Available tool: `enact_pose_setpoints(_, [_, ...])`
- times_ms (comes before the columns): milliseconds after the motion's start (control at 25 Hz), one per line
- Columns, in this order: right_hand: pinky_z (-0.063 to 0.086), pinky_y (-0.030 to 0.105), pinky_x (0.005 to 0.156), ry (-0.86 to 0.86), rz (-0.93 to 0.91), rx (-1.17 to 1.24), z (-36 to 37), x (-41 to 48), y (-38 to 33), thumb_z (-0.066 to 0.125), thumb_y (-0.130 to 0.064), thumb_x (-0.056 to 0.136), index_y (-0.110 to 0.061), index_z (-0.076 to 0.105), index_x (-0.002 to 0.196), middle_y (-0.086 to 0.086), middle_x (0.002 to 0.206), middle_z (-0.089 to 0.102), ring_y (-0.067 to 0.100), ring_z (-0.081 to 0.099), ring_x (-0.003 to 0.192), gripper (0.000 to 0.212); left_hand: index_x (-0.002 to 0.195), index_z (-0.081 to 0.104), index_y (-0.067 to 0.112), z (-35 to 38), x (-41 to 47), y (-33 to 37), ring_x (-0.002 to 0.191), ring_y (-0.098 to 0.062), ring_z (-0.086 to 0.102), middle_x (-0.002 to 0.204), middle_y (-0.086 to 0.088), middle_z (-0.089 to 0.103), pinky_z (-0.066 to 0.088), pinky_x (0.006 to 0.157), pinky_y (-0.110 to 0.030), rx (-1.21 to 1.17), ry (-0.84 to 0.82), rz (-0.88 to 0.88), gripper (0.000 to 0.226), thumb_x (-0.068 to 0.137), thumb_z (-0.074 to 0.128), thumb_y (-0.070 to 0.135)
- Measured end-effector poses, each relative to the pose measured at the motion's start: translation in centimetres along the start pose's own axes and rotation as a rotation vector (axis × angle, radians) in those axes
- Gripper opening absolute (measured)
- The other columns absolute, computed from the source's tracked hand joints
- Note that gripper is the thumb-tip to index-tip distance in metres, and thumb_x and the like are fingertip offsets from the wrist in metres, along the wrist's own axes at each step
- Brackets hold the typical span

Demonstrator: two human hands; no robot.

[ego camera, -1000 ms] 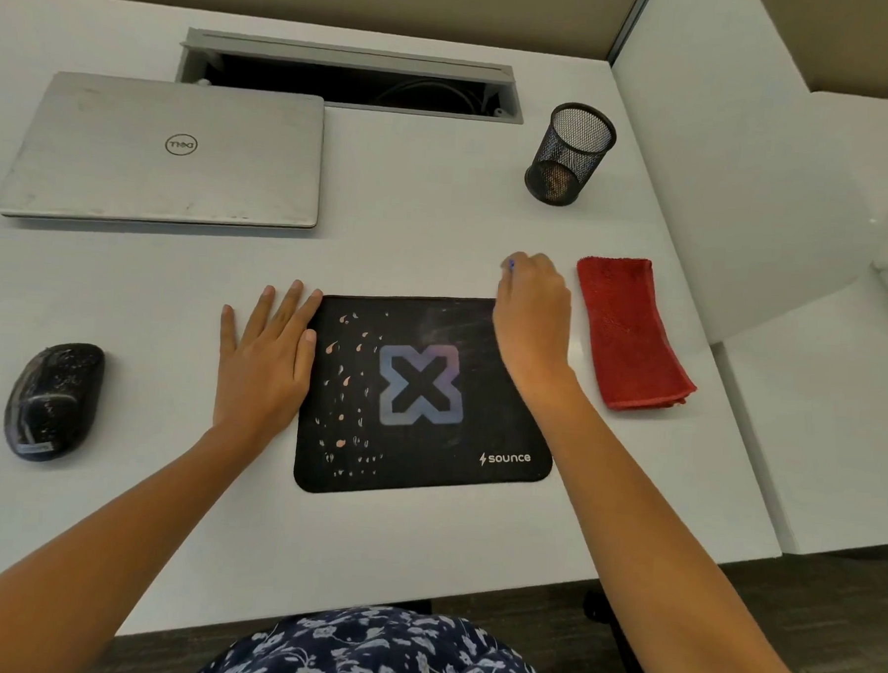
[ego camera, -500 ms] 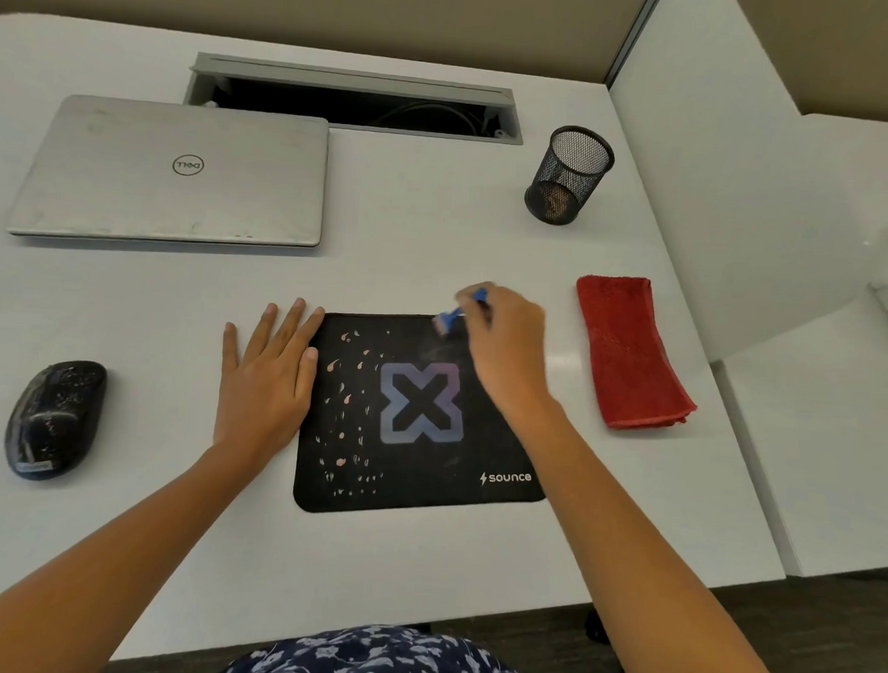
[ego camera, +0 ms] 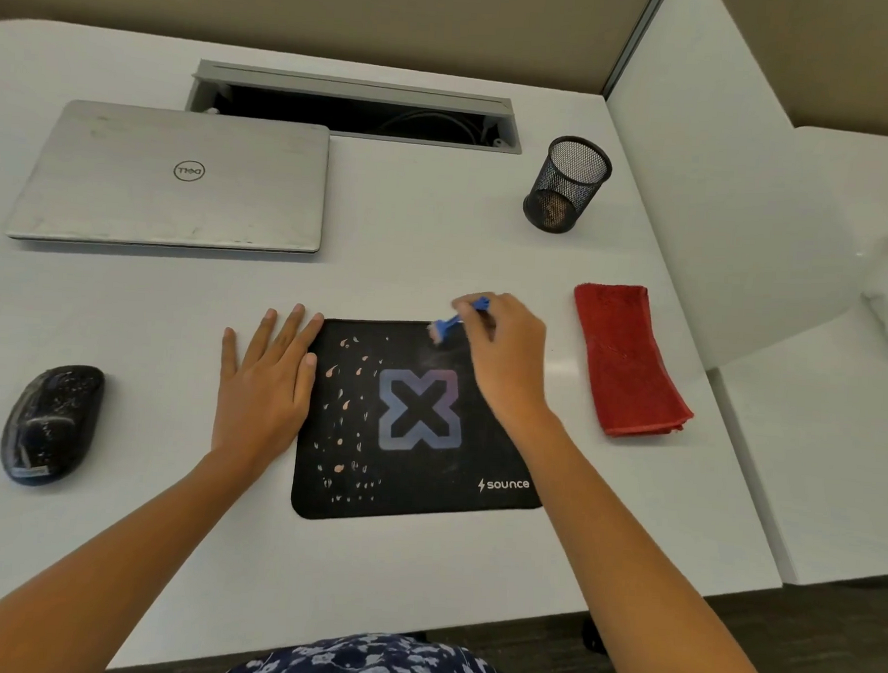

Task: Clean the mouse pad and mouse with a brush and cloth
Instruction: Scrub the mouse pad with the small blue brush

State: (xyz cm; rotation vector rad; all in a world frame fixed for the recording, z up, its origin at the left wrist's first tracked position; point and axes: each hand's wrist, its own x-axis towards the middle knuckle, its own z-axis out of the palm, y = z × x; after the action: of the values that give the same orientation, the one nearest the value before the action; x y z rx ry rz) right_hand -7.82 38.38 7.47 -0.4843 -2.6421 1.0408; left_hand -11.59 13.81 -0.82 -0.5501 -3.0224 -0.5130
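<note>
1. Your right hand (ego camera: 507, 360) grips a small blue brush (ego camera: 458, 321), with the fingers curled round its handle.
2. The brush slants from your fingertips down and to the left. Its pale bristle end sits at the far edge of the mouse pad (ego camera: 413, 494). The bristles are blurred, so you cannot tell whether they touch the surface.
3. The black mouse pad lies on the white desk (ego camera: 435, 264), under the grip and spreading toward you. Its long side runs left to right, and most of its surface lies nearer to you and left of the bristles.
4. Your left hand (ego camera: 264, 388) lies flat with straight fingers and holds nothing. It is left of the grip, with its thumb side at the pad's left edge, apparently to steady the pad.
5. The dark mouse (ego camera: 51, 424) is well to the left of the grip, beyond your left hand. Its long axis points away from you, and your left hand is nearer to it.
6. The folded red cloth (ego camera: 631, 361) lies just to the right of the grip, untouched. Its length runs from far to near, and your right hand is nearer to it.
7. The brushing looks to be at an early stage. The next strokes likely need to run toward you and leftward across the pad.
</note>
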Motion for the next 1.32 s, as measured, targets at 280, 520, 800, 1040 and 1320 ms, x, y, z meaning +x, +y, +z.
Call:
enact_pose_setpoints(280, [0.044,0.030,0.067,0.272,0.152,-0.526,-4.8,2.4,3.9,0.048,-0.018,0.099,-0.006,0.065,0.113,0.012,0.103,0.066,0.026,0.056,0.093,0.025,0.152,0.021,0.031,-0.2,-0.1,0.3,0.148,-0.018,0.009,0.158,0.005,0.022,-0.003,0.119,-0.049,-0.012,0.014,-0.007,0.056,0.099,0.007,0.044])
enact_pose_setpoints(520, [0.044,0.025,0.070,0.029,-0.004,-0.362,-5.4,0.7,4.1,0.054,-0.018,0.096,-0.009,0.069,0.108,0.011,0.103,0.066,0.020,0.055,0.092,0.021,0.152,0.020,0.031,-0.2,-0.1,0.3,0.148,-0.017,0.008,0.158,0.005,0.022,-0.003,0.119,-0.049,-0.029,0.010,-0.006,0.055,0.099,0.009,0.043])
enact_pose_setpoints(800, [0.045,0.025,0.068,-0.014,0.113,-0.249,-7.6,-2.5,5.0,0.058,-0.021,0.094,-0.014,0.074,0.094,0.004,0.091,0.070,0.016,0.058,0.078,0.017,0.152,0.020,0.030,0.0,0.0,0.2,0.148,-0.019,0.009,0.158,0.004,0.022,-0.003,0.119,-0.050,-0.021,0.009,-0.004,0.055,0.099,0.010,0.044])
enact_pose_setpoints(1040, [0.039,0.013,0.063,0.112,0.132,-0.261,-5.8,1.7,3.9,0.059,-0.025,0.093,-0.007,0.069,0.106,0.008,0.100,0.069,0.014,0.059,0.079,0.025,0.152,0.021,0.030,-0.1,0.0,0.2,0.148,-0.019,0.010,0.158,0.003,0.022,-0.002,0.119,-0.051,-0.020,0.011,-0.001,0.056,0.099,0.009,0.044])
enact_pose_setpoints(1320, [0.051,0.033,0.065,-0.283,0.244,-0.337,-9.1,-8.7,4.1,0.058,-0.006,0.089,-0.006,0.070,0.079,0.005,0.074,0.064,0.014,0.057,0.065,0.015,0.151,0.022,0.030,0.1,0.1,0.2,0.148,-0.021,0.011,0.158,0.002,0.023,-0.002,0.118,-0.051,-0.019,0.017,-0.003,0.055,0.099,0.010,0.044])
